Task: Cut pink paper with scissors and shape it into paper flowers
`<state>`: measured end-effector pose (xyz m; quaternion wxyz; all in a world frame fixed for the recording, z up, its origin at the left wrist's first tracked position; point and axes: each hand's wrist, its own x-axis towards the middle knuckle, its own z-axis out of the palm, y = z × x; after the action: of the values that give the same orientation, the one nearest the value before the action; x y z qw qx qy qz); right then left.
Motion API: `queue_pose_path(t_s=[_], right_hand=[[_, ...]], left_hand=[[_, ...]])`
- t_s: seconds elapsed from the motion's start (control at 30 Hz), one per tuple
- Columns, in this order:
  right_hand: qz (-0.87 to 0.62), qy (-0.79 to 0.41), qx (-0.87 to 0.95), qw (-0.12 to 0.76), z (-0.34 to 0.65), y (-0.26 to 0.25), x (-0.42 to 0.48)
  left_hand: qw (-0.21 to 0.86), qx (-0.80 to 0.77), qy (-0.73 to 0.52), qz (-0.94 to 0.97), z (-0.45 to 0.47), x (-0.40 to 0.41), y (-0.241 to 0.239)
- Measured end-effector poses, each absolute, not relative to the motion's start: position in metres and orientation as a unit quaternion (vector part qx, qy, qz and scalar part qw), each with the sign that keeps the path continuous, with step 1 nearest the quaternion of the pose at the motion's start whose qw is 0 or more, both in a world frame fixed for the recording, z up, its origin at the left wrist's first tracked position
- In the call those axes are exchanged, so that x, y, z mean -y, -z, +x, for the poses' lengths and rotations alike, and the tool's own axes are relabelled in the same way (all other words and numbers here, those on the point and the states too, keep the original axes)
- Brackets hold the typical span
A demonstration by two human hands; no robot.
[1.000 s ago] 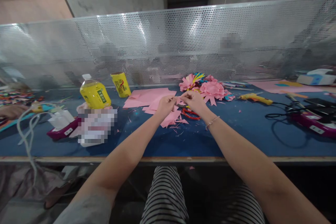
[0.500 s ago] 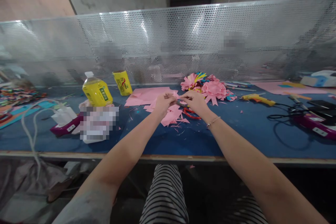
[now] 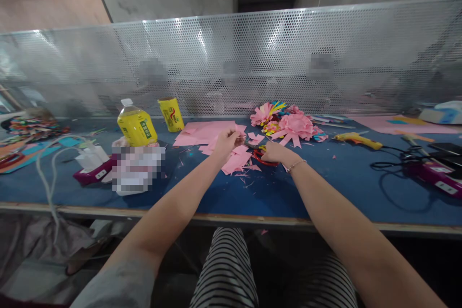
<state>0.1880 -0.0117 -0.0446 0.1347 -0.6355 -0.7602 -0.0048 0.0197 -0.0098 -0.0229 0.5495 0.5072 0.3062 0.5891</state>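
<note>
My left hand (image 3: 226, 140) is closed, pinching a small pink paper piece (image 3: 239, 129) just above a heap of pink paper cut-offs (image 3: 235, 160) on the blue table (image 3: 252, 192). My right hand (image 3: 273, 152) has come down onto the red-handled scissors (image 3: 262, 156) lying on the table, fingers curled over the handles. Larger pink sheets (image 3: 205, 131) lie behind my left hand. Finished pink paper flowers (image 3: 291, 125) sit beyond my right hand.
A yellow drink bottle (image 3: 136, 127) and a yellow can (image 3: 171, 114) stand at the left. A yellow glue gun (image 3: 357, 140) with a black cord lies to the right. A perforated metal screen (image 3: 252, 57) closes off the back. Tissue packs and a white cable lie at left.
My right hand has left the paper piece and dropped down to the scissors on the table. My left hand keeps the pink piece, held slightly lower and nearer.
</note>
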Motion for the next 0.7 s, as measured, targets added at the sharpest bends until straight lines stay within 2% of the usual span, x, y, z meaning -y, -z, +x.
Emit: queue_pose_path(t_s=[0.23,0.33,0.5,0.7], right_hand=[[-0.647,0.000,0.749,0.141,0.194,0.047,0.005],[-0.633,-0.017,0.746,0.203,0.194,0.042,0.002],[-0.537,-0.155,0.739,0.376,0.188,0.038,0.003],[-0.448,-0.339,0.712,0.421,0.179,0.049,0.004]], left_hand=[[0.521,-0.315,-0.576,0.545,0.017,0.009,0.025],[0.517,-0.310,-0.581,0.547,0.014,0.005,0.026],[0.496,-0.307,-0.602,0.545,0.012,-0.004,0.029],[0.445,-0.313,-0.604,0.583,0.013,-0.006,0.030]])
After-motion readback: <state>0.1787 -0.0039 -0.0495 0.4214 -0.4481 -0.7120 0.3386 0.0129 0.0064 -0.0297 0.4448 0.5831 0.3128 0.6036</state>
